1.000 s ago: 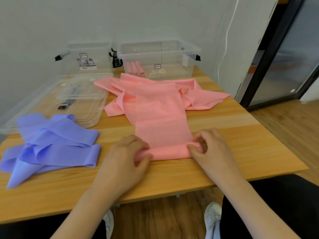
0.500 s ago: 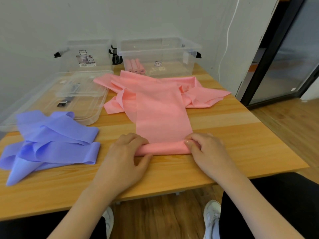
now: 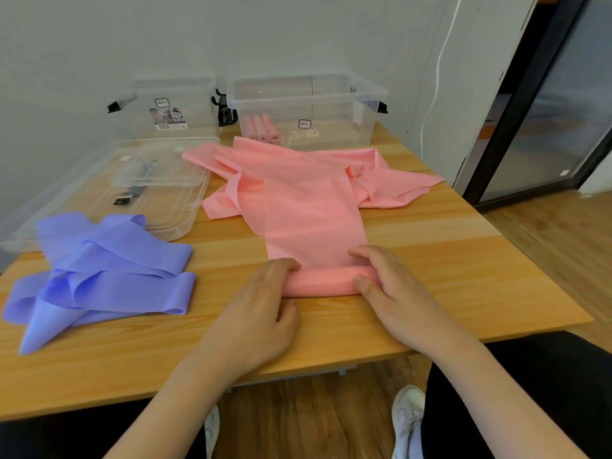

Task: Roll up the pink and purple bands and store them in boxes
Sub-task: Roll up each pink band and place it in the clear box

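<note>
A pink band [image 3: 311, 223] lies stretched toward me on the wooden table [image 3: 463, 279], its near end wound into a short roll [image 3: 323, 281]. My left hand [image 3: 261, 313] grips the roll's left end, fingers curled over the top. My right hand [image 3: 390, 293] grips the right end, thumb in front and fingers on top. More pink band lies crumpled behind it. A loose heap of purple bands [image 3: 102, 276] sits at the left. Two clear boxes stand at the back: the right box [image 3: 331, 104] holds three pink rolls [image 3: 261, 129], and the left box [image 3: 172, 107] shows nothing inside.
Two clear lids [image 3: 139, 187] lie stacked on the table in front of the left box. A white cable [image 3: 433, 81] hangs down the wall at the right. A dark door frame [image 3: 516, 104] stands beyond the table's right edge.
The roll has grown thicker and moved away from me along the band. Both hands have moved forward with it, still holding its ends.
</note>
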A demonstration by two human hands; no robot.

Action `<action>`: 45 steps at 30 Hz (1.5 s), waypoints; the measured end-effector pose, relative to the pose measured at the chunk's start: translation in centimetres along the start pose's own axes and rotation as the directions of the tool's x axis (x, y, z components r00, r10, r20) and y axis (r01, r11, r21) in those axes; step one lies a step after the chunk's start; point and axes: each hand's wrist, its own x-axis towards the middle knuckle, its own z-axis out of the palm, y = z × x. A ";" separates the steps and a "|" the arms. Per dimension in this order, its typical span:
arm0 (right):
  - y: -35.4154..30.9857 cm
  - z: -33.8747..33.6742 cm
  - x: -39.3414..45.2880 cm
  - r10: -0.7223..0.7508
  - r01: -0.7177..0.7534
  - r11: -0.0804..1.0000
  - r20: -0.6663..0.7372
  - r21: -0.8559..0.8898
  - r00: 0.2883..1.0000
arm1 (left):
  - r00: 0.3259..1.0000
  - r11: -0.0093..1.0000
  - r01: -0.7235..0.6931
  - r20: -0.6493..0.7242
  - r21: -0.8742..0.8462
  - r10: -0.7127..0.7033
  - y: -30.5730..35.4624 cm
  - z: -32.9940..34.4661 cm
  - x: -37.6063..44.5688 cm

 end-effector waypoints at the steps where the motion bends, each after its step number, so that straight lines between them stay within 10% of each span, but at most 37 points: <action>1: -0.1 0.1 -0.1 0.003 -0.004 1.000 0.016 0.021 1.000 | 1.000 1.000 -0.003 -0.009 -0.009 0.002 0.3 0.2 0.0; 21: 1.0 0.0 -0.2 0.033 -0.074 0.988 -0.285 -0.134 0.958 | 0.995 0.999 0.023 -0.094 0.046 -0.018 -1.2 -1.0 0.3; 45: 1.1 0.0 -0.3 -0.083 0.074 0.984 -0.049 -0.163 0.995 | 0.999 1.000 0.024 -0.034 -0.011 -0.024 -1.2 -1.1 0.3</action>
